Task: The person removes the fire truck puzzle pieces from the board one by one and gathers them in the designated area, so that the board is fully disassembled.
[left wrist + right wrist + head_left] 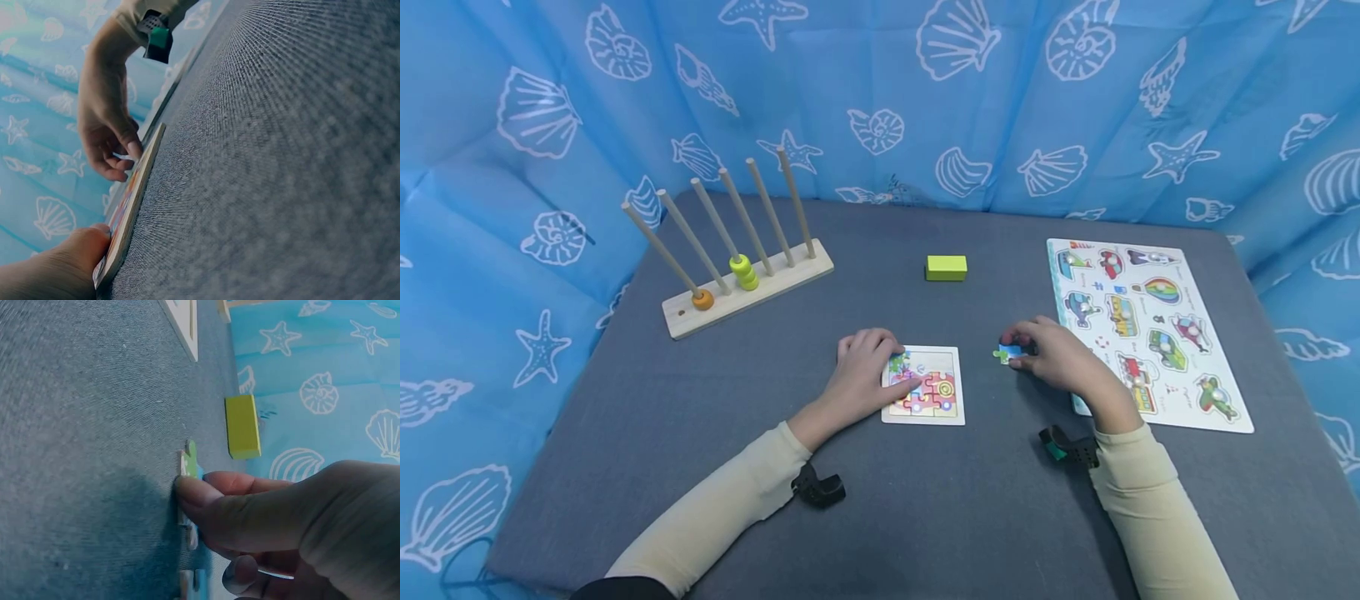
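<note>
From where I stand, the puzzle tray (925,421) lies near the middle of the grey table (925,517), well in from the far edge. The person's left hand (865,367) lies across the tray's left side, thumb spread from the fingers and resting on the fitted pieces (936,396). The right hand (1060,354) pinches a green-and-blue puzzle piece (1004,356) between thumb and fingers, a narrow hold, apart from the tray, on the side towards the table's right edge.

That thin piece looks easy to fumble: should the pinch slacken, it could drop wrong side up. Met at a bad angle, its knob might ride up on a neighbour rather than sit in the bare space by the tray's far right corner. Too hard a push there could skid the tray, and a slipping left thumb might drag pieces loose. The right wrist is over or beside the picture board's (1183,396) near left corner, so a careless swing could nudge it.
</note>
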Motion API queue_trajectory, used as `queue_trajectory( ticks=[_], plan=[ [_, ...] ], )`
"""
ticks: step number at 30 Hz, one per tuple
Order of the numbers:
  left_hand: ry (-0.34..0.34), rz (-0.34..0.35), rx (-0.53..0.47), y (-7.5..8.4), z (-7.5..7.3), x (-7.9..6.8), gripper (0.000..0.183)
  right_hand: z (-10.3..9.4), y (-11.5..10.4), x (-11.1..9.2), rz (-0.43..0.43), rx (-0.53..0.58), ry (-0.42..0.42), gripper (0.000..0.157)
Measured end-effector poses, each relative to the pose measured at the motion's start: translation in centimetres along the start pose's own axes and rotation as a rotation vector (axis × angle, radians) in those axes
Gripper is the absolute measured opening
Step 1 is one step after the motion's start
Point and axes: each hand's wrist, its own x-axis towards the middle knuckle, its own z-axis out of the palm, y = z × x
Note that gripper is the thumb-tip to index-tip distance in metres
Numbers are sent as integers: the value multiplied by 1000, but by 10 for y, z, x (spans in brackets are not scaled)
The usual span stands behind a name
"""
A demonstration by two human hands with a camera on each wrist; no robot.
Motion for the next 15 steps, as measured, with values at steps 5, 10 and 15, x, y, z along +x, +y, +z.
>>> queue_trajectory(
  ticks=[5, 10, 15],
  plan=[
    [8, -9, -31, 1, 0, 0, 51, -2, -19, 1, -2, 32, 95, 28],
    [9, -49, -45, 1, 1, 0, 59, 7, -55, 13, -96, 83, 148, 24],
    [14, -71, -41, 0, 2, 0, 68, 28, -82, 28, -150, 122, 81, 28]
  ],
)
